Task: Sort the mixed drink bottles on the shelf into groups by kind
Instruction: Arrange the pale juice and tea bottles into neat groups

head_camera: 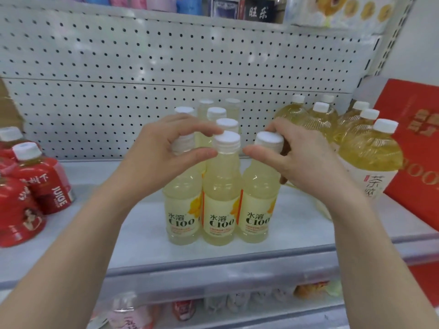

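Three pale lemon bottles labelled "C100" stood upright in a front row at the centre of the shelf (142,224), touching side by side: the left front bottle (181,205), the middle front bottle (222,200) and the right front bottle (257,200). More bottles of the same kind (216,113) stood in files behind them, toward 12 o'clock, reaching back to the perforated back panel (166,55). The left hand (161,157) curled over the white cap and neck of the left front bottle, fingers above and thumb below, closed around it; its thumb tip lay just beside the neck of the middle front bottle. The right hand (297,153) gripped the cap of the right front bottle, fingers wrapped behind it and thumb stretched toward 9 o'clock, near the middle bottle's neck. The middle front bottle's cap (227,138) stood free between the two hands. At 3 o'clock from this group, larger golden tea bottles (370,157) with white caps stood in a cluster, and just beyond them, at the right edge, was a red carton (413,129). At 9 o'clock, well apart, stood red-wrapped juice bottles (45,184) marked "JUICE". Blurred packages occupied the upper shelf (256,10) at 12 o'clock and the lower shelf (185,309) at 6 o'clock
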